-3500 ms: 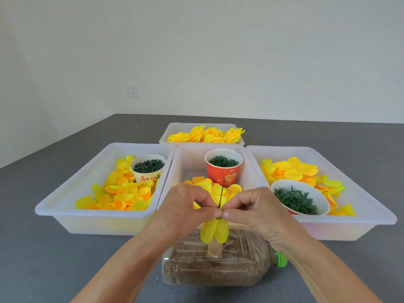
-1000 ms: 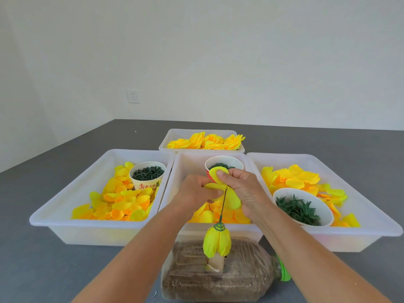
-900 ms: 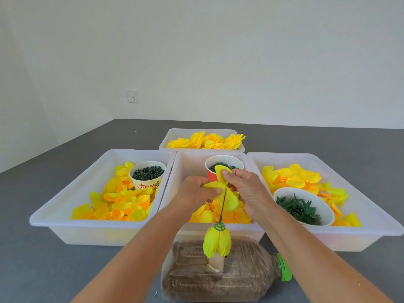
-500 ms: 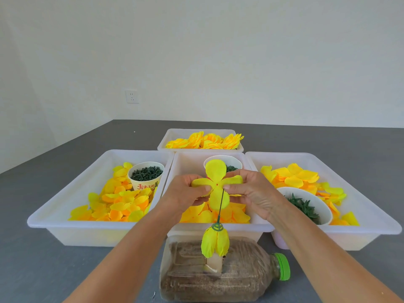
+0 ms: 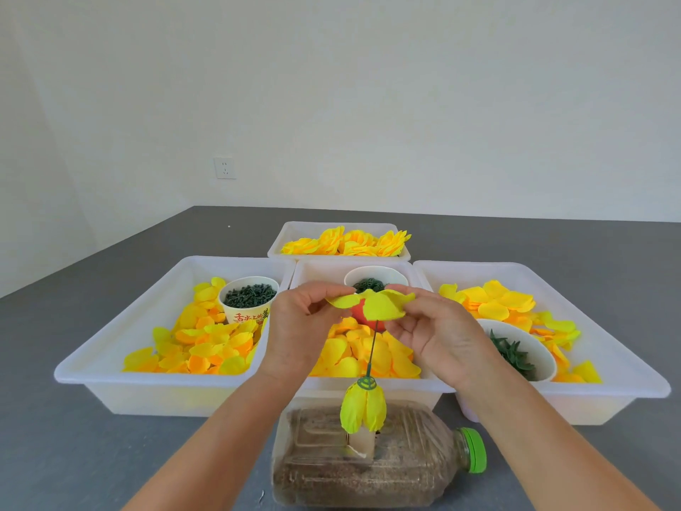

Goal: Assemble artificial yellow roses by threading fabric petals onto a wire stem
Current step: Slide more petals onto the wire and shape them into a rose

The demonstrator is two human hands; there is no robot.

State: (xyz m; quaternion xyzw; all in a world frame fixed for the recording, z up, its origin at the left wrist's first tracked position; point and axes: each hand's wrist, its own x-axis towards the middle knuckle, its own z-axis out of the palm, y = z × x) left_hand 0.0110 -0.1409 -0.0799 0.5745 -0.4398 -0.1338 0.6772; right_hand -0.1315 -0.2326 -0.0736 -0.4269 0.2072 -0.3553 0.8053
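Observation:
A thin green wire stem (image 5: 371, 351) stands upright, with a closed yellow bud (image 5: 363, 407) and a green calyx low on it, above a sand-filled bottle (image 5: 372, 462) lying on its side. At the stem's top lies a flat yellow fabric petal piece (image 5: 376, 305). My left hand (image 5: 298, 326) pinches its left lobe and my right hand (image 5: 435, 330) pinches its right side. The stem's tip is hidden under the petal piece.
Three white trays stand behind: the left tray (image 5: 110, 359) with loose petals and a cup of green parts (image 5: 248, 298), the middle tray (image 5: 368, 385) with petals and a red cup, the right tray (image 5: 626, 374) with petals and a white bowl. A far tray (image 5: 280, 237) holds finished roses.
The petal piece, held upright facing me half a second ago, now lies tilted flat over the stem's top. Both hands have kept their hold and shifted slightly with it.

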